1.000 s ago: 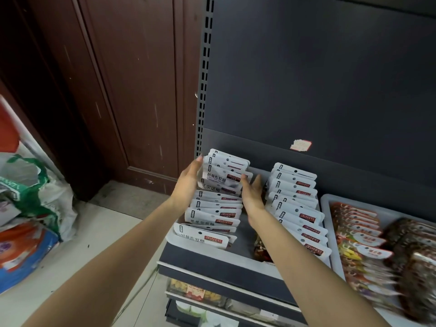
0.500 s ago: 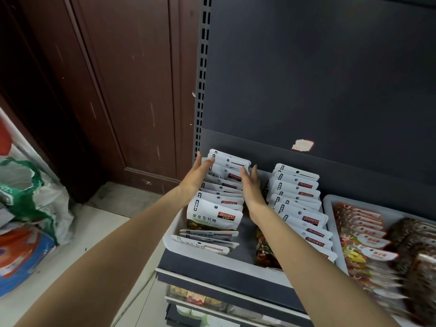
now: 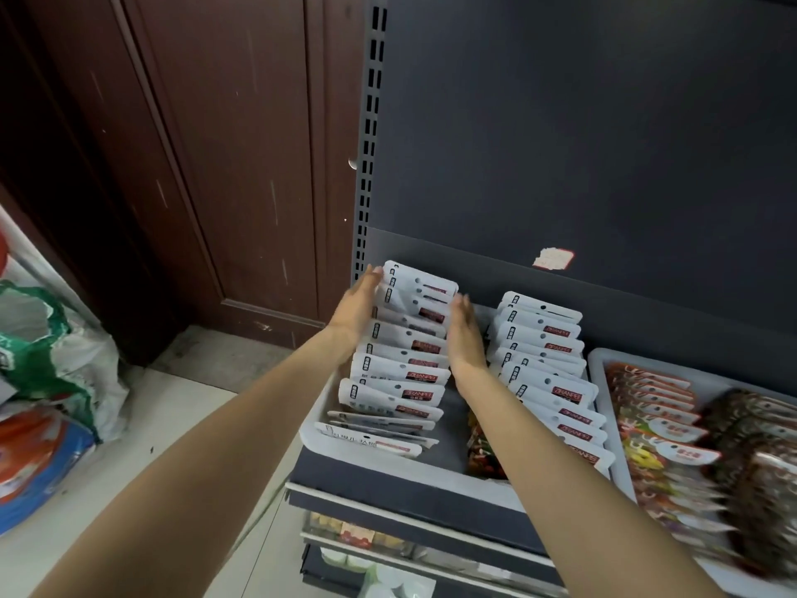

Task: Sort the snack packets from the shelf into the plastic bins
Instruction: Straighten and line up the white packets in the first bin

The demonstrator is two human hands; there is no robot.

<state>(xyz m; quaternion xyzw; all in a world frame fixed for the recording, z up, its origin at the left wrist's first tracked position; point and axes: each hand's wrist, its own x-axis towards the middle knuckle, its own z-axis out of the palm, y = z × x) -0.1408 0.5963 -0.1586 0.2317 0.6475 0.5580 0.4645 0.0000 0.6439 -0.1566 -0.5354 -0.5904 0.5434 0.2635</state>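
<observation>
A white plastic bin (image 3: 388, 461) sits on the dark shelf and holds two rows of white snack packets with red labels. My left hand (image 3: 356, 308) presses flat against the left side of the left row of packets (image 3: 405, 351), fingers straight. On that row's right side my right hand (image 3: 463, 334) presses in the same way, so the row stands squeezed between both palms. The right row of packets (image 3: 547, 364) stands untouched beside my right forearm. A colourful packet (image 3: 481, 451) lies on the bin floor between the rows.
A second white bin (image 3: 597, 360) at the right holds orange-and-red packets (image 3: 655, 407) and dark brown packets (image 3: 759, 451). Lower shelves (image 3: 388, 533) show more goods. Filled bags (image 3: 47, 381) lie on the floor at the left, before a brown wooden door (image 3: 224, 166).
Both hands have slid a little farther back along the left row. The front packets of that row, which had tipped up, now lean back more evenly.
</observation>
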